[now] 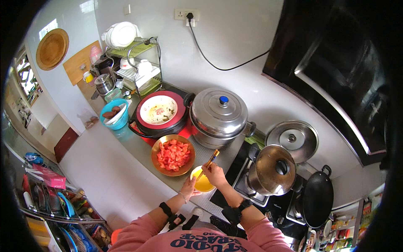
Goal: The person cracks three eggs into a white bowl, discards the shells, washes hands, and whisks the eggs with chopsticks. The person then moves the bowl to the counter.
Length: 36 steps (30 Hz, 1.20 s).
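Note:
A white bowl [192, 174] of yellow liquid, which looks like beaten egg, is at the counter's front edge. My left hand [188, 189] grips its left side, thumb near the rim. In my right hand [215, 175] is a pair of wooden chopsticks [212, 158], their lower ends inside the bowl. Just beyond the bowl to the left stands a gold-coloured metal bowl [155, 161] holding chopped tomatoes [173, 154]. Whether the white bowl rests fully on the counter is hidden by my hands.
A large lidded steamer pot [218, 116] stands behind. A plate with food scraps [158, 110] lies on a red round lid at the left. To the right, a lidded pan [271, 170] sits on the gas hob, beside a black wok [318, 198]. The range hood [327, 72] overhangs the right.

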{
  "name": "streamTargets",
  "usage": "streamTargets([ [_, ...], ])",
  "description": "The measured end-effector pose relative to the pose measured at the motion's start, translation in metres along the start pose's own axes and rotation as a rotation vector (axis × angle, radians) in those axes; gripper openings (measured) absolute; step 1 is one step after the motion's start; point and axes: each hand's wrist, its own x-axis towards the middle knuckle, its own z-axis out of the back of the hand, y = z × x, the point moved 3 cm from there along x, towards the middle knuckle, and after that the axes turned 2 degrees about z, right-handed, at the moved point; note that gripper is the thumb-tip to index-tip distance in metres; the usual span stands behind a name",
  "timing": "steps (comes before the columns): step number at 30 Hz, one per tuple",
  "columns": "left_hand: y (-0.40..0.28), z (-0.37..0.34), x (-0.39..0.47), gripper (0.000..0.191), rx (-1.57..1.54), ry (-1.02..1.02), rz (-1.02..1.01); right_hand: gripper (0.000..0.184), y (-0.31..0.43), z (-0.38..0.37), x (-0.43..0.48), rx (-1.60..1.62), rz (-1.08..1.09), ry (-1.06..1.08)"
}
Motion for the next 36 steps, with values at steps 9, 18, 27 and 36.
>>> streamTargets([
  [9,-0.002,-0.003,0.034,0.055,-0.070,-0.007,0.074,0.024,0.003,-0.019,0.048,-0.085,0.143,0.010],
  [18,-0.074,0.017,0.002,0.066,0.522,0.340,0.371,0.019,0.007,0.001,0.028,0.004,-0.019,-0.070],
  [27,-0.331,0.027,0.137,0.029,0.801,-0.127,-1.031,0.017,0.025,-0.005,-0.001,-0.018,-0.096,-0.252],
  [36,-0.365,0.022,0.250,0.052,0.955,-0.228,-0.851,0.021,0.032,-0.008,-0.018,-0.065,-0.175,-0.315],
])
